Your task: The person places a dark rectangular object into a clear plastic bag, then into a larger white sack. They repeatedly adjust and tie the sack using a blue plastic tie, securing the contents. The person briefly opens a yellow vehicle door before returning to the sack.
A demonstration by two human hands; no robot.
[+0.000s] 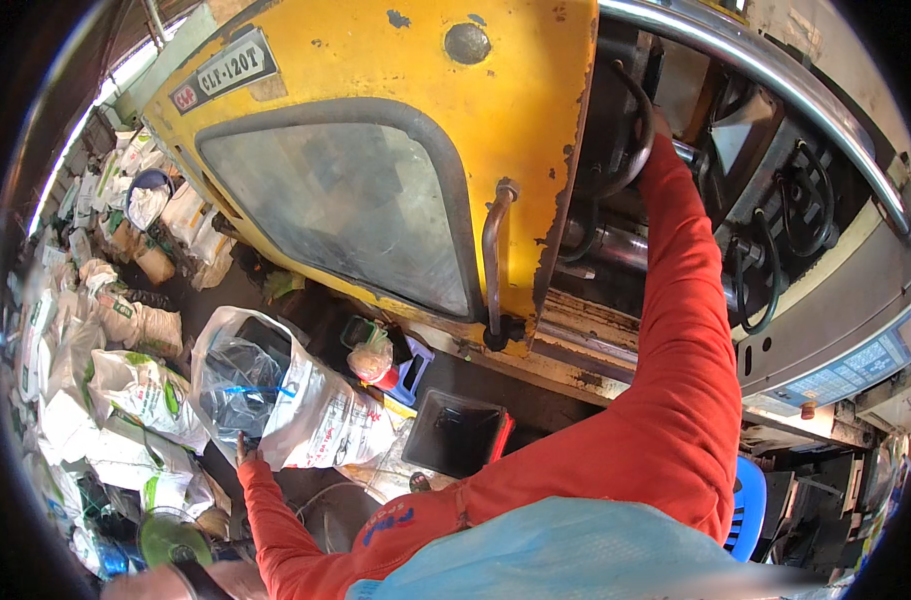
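Extends right hand (pixel 659 124) far right, beside dark hose (pixel 631 170) in yellow machine (pixel 535 90), and left hand (pixel 246 453) near left, at white sack (pixel 337 425); cannot tell opening or hold for either.

Right hand (pixel 659 124) by dark hose (pixel 645 140), fingers hidden from me. Left hand (pixel 246 455) too small; I can't judge grip. Yellow door (pixel 535 100) cut off by top edge.

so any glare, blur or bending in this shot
Head view: fisheye bending curves the chrome rail, which also carries bright glare; head view: strong light whitens parts of the sacks at left; head view: shadow darkens the space around the right hand; head view: the blue fabric is soft near the bottom edge.
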